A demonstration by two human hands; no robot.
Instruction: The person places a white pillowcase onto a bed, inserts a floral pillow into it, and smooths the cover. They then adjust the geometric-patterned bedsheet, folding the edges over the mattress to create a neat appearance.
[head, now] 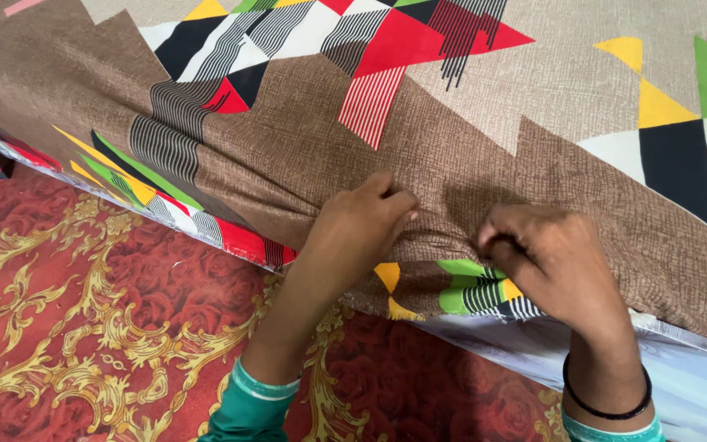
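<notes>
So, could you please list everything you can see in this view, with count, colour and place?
Patterned sheet: one, brown and grey with red, black, yellow, green and white shapes, across the top and right.
Red fabric: one, red roses with gold scrollwork, lower left beneath the sheet's edge.
Pale layer: one, bluish white, lower right under the sheet.
Bangle: one, black, right wrist.
Sleeves: two, teal, bottom edge.
Left hand: one, fingers pinching a sheet fold, centre.
Right hand: one, gripping bunched sheet, right of centre.
</notes>
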